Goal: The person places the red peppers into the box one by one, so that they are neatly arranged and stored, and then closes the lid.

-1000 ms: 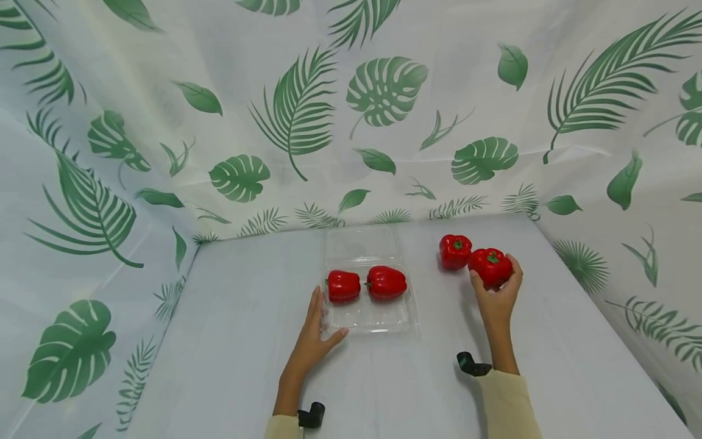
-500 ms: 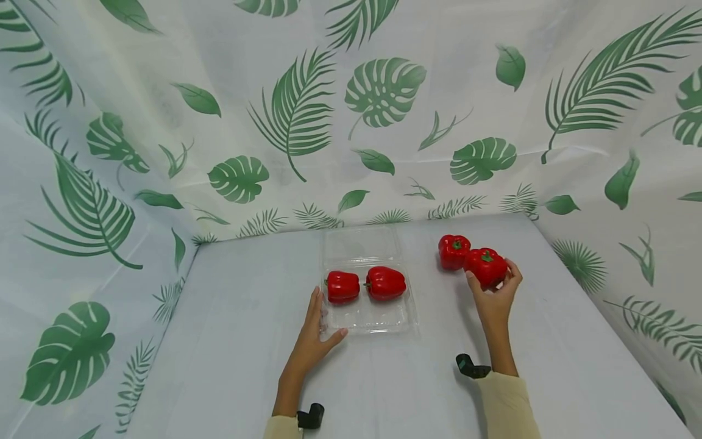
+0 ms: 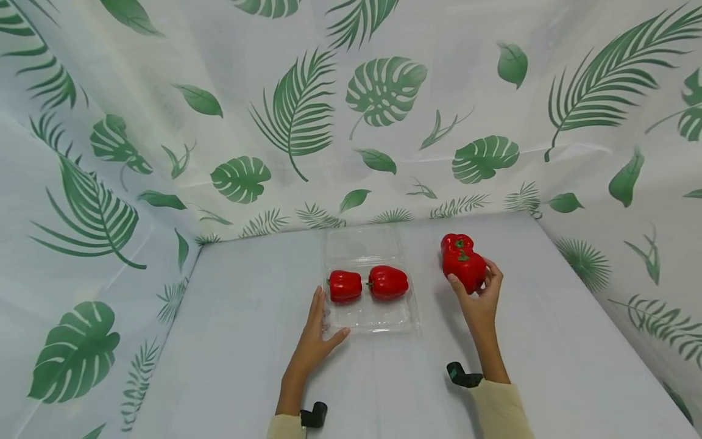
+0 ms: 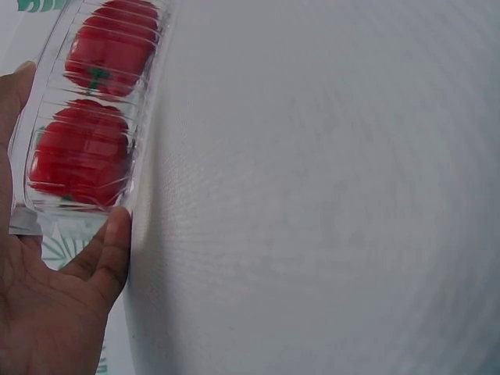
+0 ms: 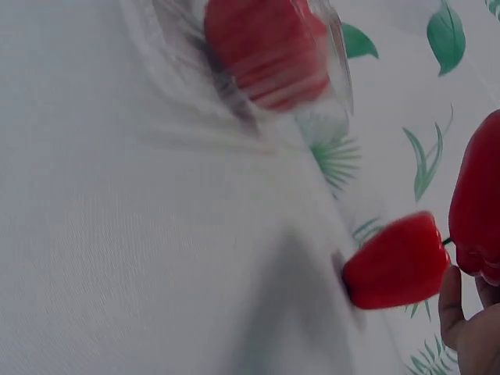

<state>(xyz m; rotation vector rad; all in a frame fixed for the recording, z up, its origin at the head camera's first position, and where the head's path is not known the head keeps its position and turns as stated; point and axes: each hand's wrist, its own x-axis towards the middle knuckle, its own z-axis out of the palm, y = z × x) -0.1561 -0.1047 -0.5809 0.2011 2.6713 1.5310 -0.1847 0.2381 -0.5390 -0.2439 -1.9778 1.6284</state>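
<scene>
Two red bell peppers lie on their sides in the back part of a clear plastic container's base (image 3: 370,317): one left (image 3: 345,286), one right (image 3: 387,283). The left hand (image 3: 314,342), fingers straight and thumb spread, rests against the container's front left corner; its fingers touch the wall in the left wrist view. My right hand (image 3: 480,305) holds a third pepper (image 3: 465,272) between thumb and fingers, raised above the table. Behind it, partly hidden, a fourth pepper (image 3: 456,241) stands on the table; the right wrist view shows this pepper (image 5: 397,262) apart from the held one (image 5: 480,199).
The container's clear lid (image 3: 362,244) lies folded back behind the base. A pale cover lies over the table (image 3: 247,305). White sheeting with green leaf prints (image 3: 323,140) hangs behind the table and along both sides.
My right hand has moved left with the held pepper, which now overlaps the standing one in the head view. The left hand and the container have stayed in place.
</scene>
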